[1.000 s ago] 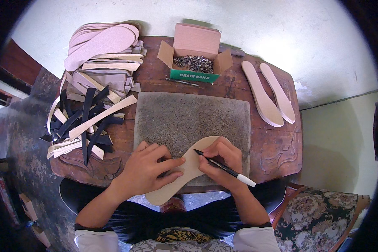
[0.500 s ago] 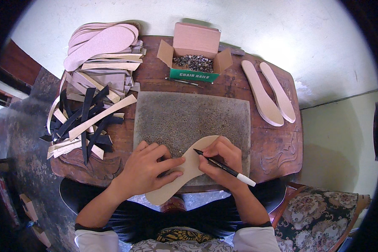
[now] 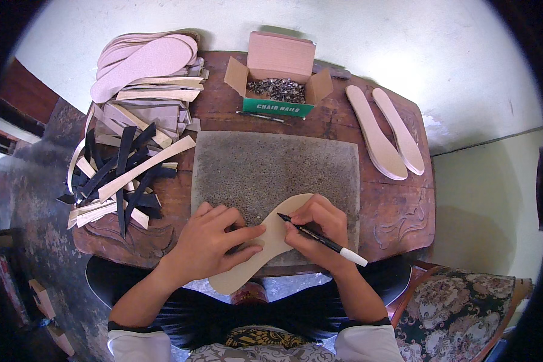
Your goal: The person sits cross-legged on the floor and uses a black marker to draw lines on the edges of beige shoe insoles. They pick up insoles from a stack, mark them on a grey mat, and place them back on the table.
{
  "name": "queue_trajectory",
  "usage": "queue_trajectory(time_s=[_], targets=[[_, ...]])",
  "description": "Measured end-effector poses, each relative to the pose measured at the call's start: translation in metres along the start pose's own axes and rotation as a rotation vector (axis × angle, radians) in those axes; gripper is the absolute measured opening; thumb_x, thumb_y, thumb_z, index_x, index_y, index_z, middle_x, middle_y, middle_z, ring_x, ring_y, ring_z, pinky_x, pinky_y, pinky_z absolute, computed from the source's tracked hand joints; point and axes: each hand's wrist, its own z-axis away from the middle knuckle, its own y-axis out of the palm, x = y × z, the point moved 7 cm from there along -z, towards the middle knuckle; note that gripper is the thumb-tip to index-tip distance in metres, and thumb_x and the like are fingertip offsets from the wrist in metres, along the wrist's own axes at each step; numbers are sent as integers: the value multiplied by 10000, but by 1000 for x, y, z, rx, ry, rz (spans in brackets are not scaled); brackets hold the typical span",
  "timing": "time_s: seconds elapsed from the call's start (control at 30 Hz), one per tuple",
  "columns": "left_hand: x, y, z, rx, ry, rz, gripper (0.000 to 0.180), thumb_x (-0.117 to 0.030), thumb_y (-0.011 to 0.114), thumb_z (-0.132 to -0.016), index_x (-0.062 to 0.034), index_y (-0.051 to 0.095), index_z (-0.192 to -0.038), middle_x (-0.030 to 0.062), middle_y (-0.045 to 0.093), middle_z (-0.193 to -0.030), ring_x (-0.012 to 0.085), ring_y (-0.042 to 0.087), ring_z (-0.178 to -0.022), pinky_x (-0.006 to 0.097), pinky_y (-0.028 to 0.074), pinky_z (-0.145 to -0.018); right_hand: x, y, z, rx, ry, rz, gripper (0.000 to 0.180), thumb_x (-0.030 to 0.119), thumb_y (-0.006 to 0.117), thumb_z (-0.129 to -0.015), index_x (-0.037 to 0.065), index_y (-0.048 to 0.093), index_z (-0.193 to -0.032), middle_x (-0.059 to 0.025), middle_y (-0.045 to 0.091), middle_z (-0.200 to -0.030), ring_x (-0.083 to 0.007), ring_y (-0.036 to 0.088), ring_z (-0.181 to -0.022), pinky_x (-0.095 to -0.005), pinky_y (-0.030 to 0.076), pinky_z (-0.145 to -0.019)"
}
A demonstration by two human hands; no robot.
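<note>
A beige shoe insole [image 3: 270,242] lies slanted on the grey mat, its narrower end sticking out past the table's near edge. My left hand [image 3: 220,238] holds it steady, with index finger and thumb pressed on its left side and the other fingers curled over the mat. Between the thumb and fingers of my right hand [image 3: 315,232] is a black marker pen [image 3: 321,238] with a white end. The pen's tip rests at or just above the insole's surface, in its wider far half. That hand covers part of the insole's right edge.
The rough grey mat [image 3: 271,163] lies on a carved wooden table [image 3: 398,208]. Beyond it stands an open box of nails [image 3: 277,107], with a thin metal tool [image 3: 262,116] before it. Insoles [image 3: 145,66] and black and beige strips [image 3: 127,166] pile up left; two insole stacks [image 3: 377,136] lie right.
</note>
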Motion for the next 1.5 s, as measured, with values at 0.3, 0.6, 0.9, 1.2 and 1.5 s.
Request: queue_trajectory(time_s=[0.3, 0.6, 0.9, 1.2, 1.5], targets=[[0, 0, 0, 0, 5, 3, 366, -298, 850, -782, -201, 785, -1129, -4, 572, -856, 189, 580, -809, 365, 387, -737, -2, -1, 2, -11, 29, -25, 207, -27, 793, -695, 9, 624, -809, -123, 669, -836, -215, 691, -739, -308, 563, -645], [1, 1, 1, 8, 3, -7, 357, -311, 844, -794, -207, 786, -1131, -7, 566, -853, 187, 574, -806, 365, 386, -740, -5, -5, 2, -54, 93, -63, 212, 15, 804, -727, 25, 616, -825, -100, 627, -808, -211, 669, -706, -305, 538, -617], [0, 0, 0, 2, 6, -4, 343, -302, 840, -799, -204, 788, -1124, -9, 573, -854, 187, 576, -803, 364, 388, -730, -4, -6, 0, -55, 70, -24, 200, -29, 790, -695, 7, 615, -784, -126, 665, -812, -222, 681, -723, -315, 551, -644], [1, 1, 1, 5, 8, -10, 350, -304, 842, -795, -195, 788, -1123, -6, 578, -857, 191, 578, -804, 363, 389, -729, -5, -4, 0, -51, 103, -43, 204, -34, 789, -687, 5, 611, -779, -125, 660, -805, -226, 691, -728, -320, 564, -663], [0, 0, 1, -2, 7, -6, 359, -306, 846, -787, -198, 787, -1125, -2, 579, -856, 192, 587, -811, 362, 395, -729, -4, -5, 0, -57, 72, -23, 207, -37, 784, -687, 0, 604, -780, -123, 651, -801, -210, 682, -716, -303, 558, -629]])
